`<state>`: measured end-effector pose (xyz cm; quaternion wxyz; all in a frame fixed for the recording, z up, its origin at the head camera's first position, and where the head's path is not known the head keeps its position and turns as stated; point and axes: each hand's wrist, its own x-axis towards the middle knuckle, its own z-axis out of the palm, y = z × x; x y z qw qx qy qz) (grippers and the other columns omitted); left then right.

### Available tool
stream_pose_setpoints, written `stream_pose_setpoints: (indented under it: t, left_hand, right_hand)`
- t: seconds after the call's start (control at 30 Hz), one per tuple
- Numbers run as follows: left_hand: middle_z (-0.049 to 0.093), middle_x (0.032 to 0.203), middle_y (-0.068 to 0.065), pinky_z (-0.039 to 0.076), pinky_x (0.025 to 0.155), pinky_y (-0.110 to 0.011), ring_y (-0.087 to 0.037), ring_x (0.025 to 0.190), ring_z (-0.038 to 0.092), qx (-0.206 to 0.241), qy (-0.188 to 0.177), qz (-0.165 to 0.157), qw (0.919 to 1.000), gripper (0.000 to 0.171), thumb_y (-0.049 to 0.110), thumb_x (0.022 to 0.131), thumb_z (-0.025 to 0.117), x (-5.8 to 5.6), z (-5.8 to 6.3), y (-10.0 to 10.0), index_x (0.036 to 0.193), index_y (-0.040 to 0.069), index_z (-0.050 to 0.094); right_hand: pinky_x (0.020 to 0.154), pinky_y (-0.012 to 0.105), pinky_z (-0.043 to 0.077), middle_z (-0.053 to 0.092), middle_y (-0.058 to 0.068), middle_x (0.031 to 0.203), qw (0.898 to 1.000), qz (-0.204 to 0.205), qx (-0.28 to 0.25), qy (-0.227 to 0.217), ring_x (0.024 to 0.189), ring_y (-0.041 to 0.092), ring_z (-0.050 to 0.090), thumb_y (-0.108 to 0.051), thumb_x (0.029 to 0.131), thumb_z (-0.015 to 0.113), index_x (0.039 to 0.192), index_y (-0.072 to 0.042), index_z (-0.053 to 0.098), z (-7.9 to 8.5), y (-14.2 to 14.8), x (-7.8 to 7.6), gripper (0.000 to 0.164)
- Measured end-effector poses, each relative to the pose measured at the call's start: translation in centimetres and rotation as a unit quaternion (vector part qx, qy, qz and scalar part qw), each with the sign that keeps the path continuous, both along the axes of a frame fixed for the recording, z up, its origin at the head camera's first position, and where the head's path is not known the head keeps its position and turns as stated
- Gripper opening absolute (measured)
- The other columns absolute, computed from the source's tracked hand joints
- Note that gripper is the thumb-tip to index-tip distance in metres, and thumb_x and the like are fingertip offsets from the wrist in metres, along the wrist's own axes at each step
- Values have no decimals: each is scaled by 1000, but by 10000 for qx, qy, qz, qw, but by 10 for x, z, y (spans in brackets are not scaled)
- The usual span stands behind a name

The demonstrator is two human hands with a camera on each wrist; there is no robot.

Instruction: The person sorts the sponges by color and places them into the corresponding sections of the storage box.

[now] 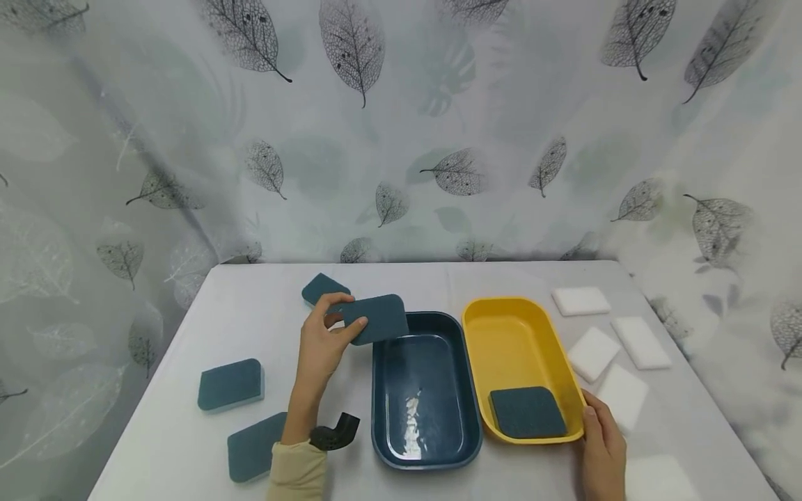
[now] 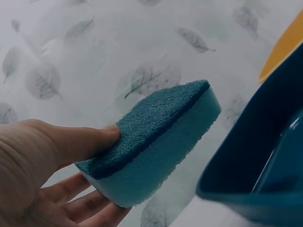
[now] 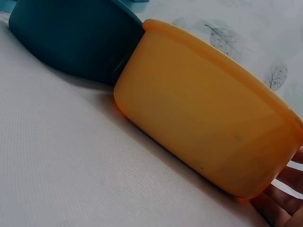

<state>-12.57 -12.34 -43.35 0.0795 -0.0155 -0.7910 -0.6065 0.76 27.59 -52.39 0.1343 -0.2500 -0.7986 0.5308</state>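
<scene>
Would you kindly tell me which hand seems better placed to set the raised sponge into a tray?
Probably the left hand: it pinches the raised sponge beside the blue tray, whereas the right hand, farther off, touches the yellow tray.

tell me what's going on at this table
A person's left-hand grip holds a blue-green rectangular scouring sponge near the far left corner of a dark blue oblong plastic tub. Their right-hand grip rests against the right outer side of a yellow oblong plastic tub, which has one matching rectangular sponge in its near end. Three more blue-green sponges lie left of the tubs, and several white rectangular blocks lie to the right.
</scene>
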Motion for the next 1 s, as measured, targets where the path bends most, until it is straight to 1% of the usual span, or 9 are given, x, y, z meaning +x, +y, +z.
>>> stream_pose_setpoints:
  t: [0.1,0.17,0.33,0.43,0.53,0.7,0.77,0.87,1.0]
  left_hand:
    - [58,143,-10,56,76,-21,-31,113,68,94,53,-117,9999,44,11,90,82,3,-1,10,130,8,64]
    - [58,142,-10,57,76,-21,-31,112,69,165,87,-205,9996,45,10,89,83,3,-2,16,129,7,64]
    - [60,139,-9,58,79,-22,-29,110,69,250,153,-342,9990,42,12,88,84,3,-4,30,126,10,66]
    - [63,135,-8,58,78,-22,-28,108,71,360,180,-385,9984,39,11,88,84,3,-4,37,123,9,68]
    - [64,131,-8,57,74,-24,-29,107,72,440,236,-482,9976,37,11,88,84,3,-4,47,122,7,68]
    - [66,127,-8,54,73,-25,-27,105,74,443,252,-627,9967,32,12,89,83,3,-6,67,118,11,69]
    - [68,124,-8,56,73,-25,-26,102,74,472,227,-643,9966,30,13,89,83,3,-7,75,116,14,70]
    - [69,120,-9,58,73,-25,-26,100,75,561,188,-709,9957,28,14,90,83,3,-7,88,115,16,70]
    - [70,119,-8,60,74,-26,-26,99,74,492,203,-805,9953,25,17,91,82,3,-7,103,114,17,71]
  right_hand:
    - [89,-3,36,53,-22,132,10000,-1,21,-17,112,-20,45,-37,114,37,149,-7,53,-1,-1,0,48]
    - [89,-3,36,54,-18,134,10000,8,52,-45,113,-20,44,-37,114,37,150,-8,53,-1,-1,0,49]
    - [89,-3,35,55,-7,140,9999,-20,42,-95,115,-19,44,-41,114,36,150,-9,52,2,-3,-1,51]
    - [89,-3,36,56,-9,138,10000,-45,-15,-72,114,-19,45,-41,114,36,150,-8,53,2,-5,-1,51]
    - [89,-3,36,56,-17,134,9999,-98,-36,-23,112,-19,46,-40,114,37,148,-8,54,0,-7,-1,50]
    - [87,-3,36,56,-24,129,9998,-180,75,56,109,-20,47,-38,114,38,147,-9,56,-3,-6,0,48]
    - [87,-3,35,56,-25,128,9998,-179,88,43,109,-21,47,-37,114,38,147,-9,56,-2,-4,1,47]
    - [88,-3,35,55,-25,128,9998,-113,137,55,110,-21,46,-37,114,38,148,-8,55,-1,-2,0,48]
    - [90,-2,36,55,-24,129,9999,-38,130,102,112,-21,46,-38,114,38,148,-7,55,1,-3,0,49]
